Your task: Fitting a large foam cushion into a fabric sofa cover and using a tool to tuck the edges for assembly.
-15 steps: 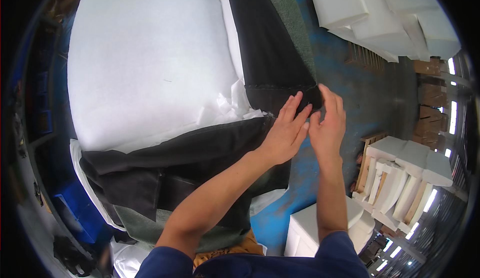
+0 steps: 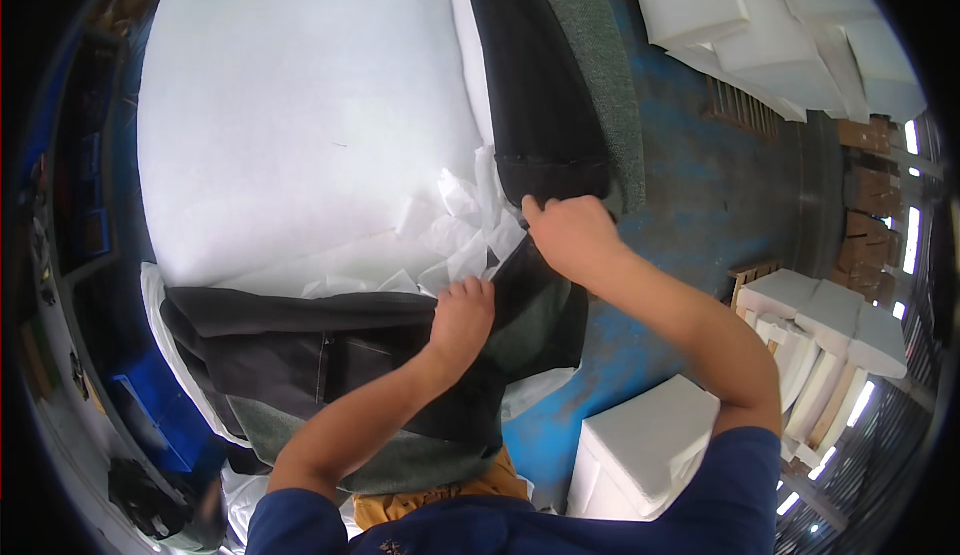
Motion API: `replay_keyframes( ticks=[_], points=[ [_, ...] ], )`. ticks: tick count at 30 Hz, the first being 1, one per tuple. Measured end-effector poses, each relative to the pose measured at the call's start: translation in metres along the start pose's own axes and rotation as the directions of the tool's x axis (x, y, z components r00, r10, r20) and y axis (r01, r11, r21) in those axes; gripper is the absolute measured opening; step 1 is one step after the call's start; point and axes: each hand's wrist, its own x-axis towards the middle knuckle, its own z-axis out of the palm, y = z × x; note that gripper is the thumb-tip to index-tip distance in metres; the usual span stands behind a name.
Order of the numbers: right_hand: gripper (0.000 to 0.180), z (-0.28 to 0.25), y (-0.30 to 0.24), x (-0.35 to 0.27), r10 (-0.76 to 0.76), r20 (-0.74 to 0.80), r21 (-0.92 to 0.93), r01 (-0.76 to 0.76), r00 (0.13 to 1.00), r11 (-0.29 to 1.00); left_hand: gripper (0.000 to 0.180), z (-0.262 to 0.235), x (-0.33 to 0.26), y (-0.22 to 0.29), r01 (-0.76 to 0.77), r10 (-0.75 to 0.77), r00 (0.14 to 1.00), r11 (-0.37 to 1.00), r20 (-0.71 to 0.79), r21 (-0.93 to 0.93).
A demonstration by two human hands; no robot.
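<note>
My left hand (image 2: 463,317) is curled over and grips the top edge of the black fabric (image 2: 270,313), which lies folded along the near side of the white padded cushion (image 2: 310,125). My right hand (image 2: 575,235) is bent, fingers drawn in, against the black side panel (image 2: 535,75) at the cushion's near right corner; I cannot tell whether it pinches the cloth. Crumpled white lining (image 2: 462,210) bunches beside both hands. Grey-green textured cloth (image 2: 610,85) borders the panel's far side.
</note>
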Motion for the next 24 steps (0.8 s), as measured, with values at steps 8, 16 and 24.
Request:
replay_keyframes(
  ticks=[8,16,24],
  points=[
    [0.036,0.102,-0.001,0.031,-0.027,0.512,0.422,-0.224,0.859,0.878,0.013,-0.002,-0.011,-0.030,0.025,0.005,0.997,0.927,0.080,-0.374],
    [0.011,0.063,0.027,-0.002,-0.407,-0.186,0.437,0.446,0.894,0.781,0.085,-0.004,0.074,-0.046,-0.146,0.076,0.982,0.884,-0.172,-0.445],
    [0.012,0.053,0.011,0.005,-0.143,-0.092,0.538,0.170,0.985,0.826,0.012,-0.025,0.007,-0.029,-0.068,0.075,0.997,0.941,0.010,-0.333]
  ],
)
